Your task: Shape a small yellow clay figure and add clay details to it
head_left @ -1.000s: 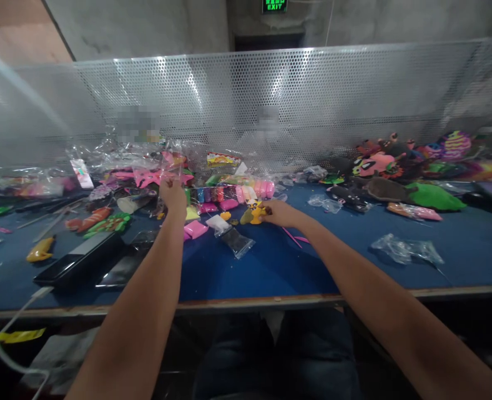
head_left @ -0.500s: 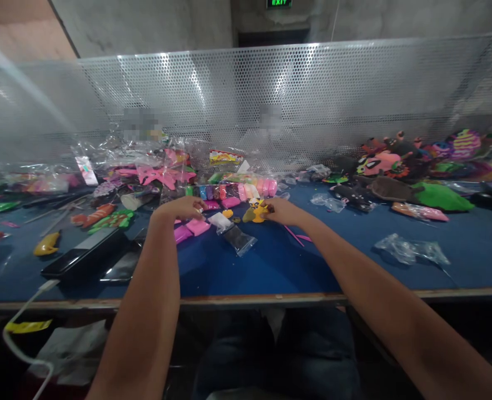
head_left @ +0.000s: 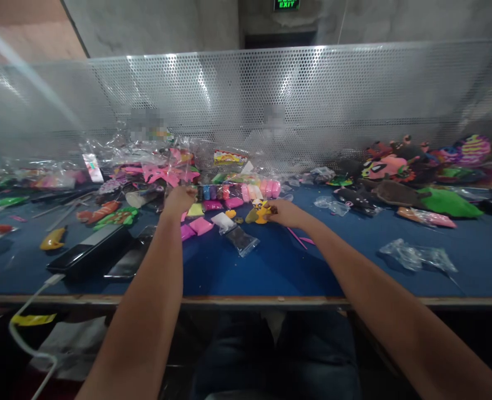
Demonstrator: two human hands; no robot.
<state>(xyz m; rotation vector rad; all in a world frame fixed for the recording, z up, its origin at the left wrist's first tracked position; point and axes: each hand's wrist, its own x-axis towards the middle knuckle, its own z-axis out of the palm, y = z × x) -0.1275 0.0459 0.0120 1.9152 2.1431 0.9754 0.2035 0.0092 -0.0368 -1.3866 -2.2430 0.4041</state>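
My right hand (head_left: 285, 213) has its fingers closed around the side of a small yellow clay figure (head_left: 262, 214), which has black and white on its top and a dull olive patch on its left. My left hand (head_left: 181, 200) reaches to the left end of a row of small coloured packs (head_left: 212, 192); its fingertips are blurred and partly hidden. Below it lie a pale yellow packet (head_left: 195, 210) and pink packets (head_left: 201, 225). Between my hands are a yellow lump (head_left: 230, 213), a white packet (head_left: 223, 221) and a black clay packet (head_left: 242, 241).
A black power bank (head_left: 90, 253) with a white cable lies at left, near a yellow curved piece (head_left: 53, 239). Pink starfish shapes (head_left: 160, 174) and plastic bags sit behind. Crumpled clear plastic (head_left: 416, 255) and soft toys (head_left: 396, 191) are at right, before a perforated metal screen (head_left: 271, 83).
My left hand has moved up and away from me, to the end of the row of packs, uncovering the pale yellow packet. My right hand keeps hold of the yellow figure.
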